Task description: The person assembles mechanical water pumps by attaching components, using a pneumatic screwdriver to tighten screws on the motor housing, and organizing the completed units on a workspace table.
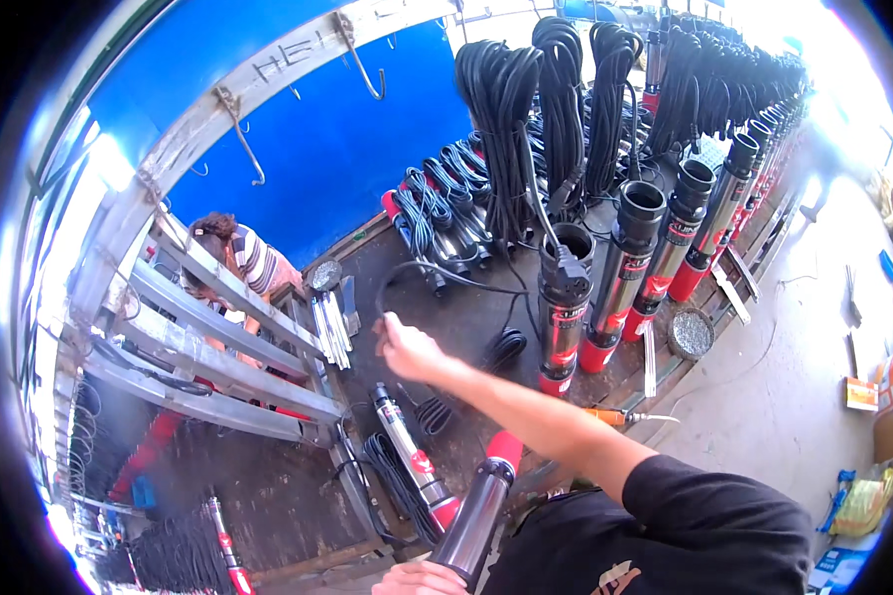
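Observation:
My right hand (409,351) reaches out over the dark workbench (387,307), fingers closed around a black cable (435,266). That cable arches up from the fist and runs right toward the standing pumps. At the lower edge, my left hand (422,579) wraps the near end of a steel submersible pump (474,516) with a red cap, tilted across my front. Beside it lies another steel pump (404,436) with a red end, next to a coil of black cable (397,476). A standing pump (568,307), with a plug hanging at its top, is right of my right hand.
Upright pumps (625,268) line the bench's right edge, with hanging cable bundles (496,109) behind. Metal rails (218,367) and hooks (251,154) stand left, near another person (253,258). Metal strips (331,332), a round dish (692,333) and an orange-handled tool (605,416) lie around.

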`<control>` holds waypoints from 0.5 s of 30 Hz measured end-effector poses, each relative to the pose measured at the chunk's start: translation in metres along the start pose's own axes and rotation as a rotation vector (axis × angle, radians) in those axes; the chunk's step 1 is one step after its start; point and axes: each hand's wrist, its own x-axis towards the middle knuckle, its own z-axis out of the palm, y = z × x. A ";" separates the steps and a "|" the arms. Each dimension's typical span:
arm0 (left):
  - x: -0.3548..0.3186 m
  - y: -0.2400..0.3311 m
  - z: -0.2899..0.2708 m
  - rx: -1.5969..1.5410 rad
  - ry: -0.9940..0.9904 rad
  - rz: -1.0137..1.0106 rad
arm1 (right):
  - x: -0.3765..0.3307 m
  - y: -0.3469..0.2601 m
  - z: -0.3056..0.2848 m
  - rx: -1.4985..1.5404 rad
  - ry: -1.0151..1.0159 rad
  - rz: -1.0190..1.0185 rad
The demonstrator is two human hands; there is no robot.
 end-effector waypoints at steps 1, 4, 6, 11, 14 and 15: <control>-0.005 -0.001 -0.003 0.004 0.030 0.018 | 0.009 0.037 0.008 0.016 -0.157 0.091; -0.012 0.001 -0.005 0.057 0.147 0.026 | -0.025 0.161 0.017 -0.610 -0.300 0.066; -0.016 0.006 -0.003 0.055 0.302 0.016 | -0.071 0.193 0.013 -0.745 -0.293 -0.055; -0.022 0.006 -0.011 -0.047 0.367 0.014 | -0.116 0.200 0.000 -0.746 -0.211 -0.155; -0.040 0.019 -0.047 -0.004 0.114 -0.008 | -0.147 0.163 0.009 -0.172 -0.281 -0.121; -0.048 0.011 -0.054 -0.034 0.104 0.022 | -0.171 0.158 0.014 0.129 -0.409 -0.077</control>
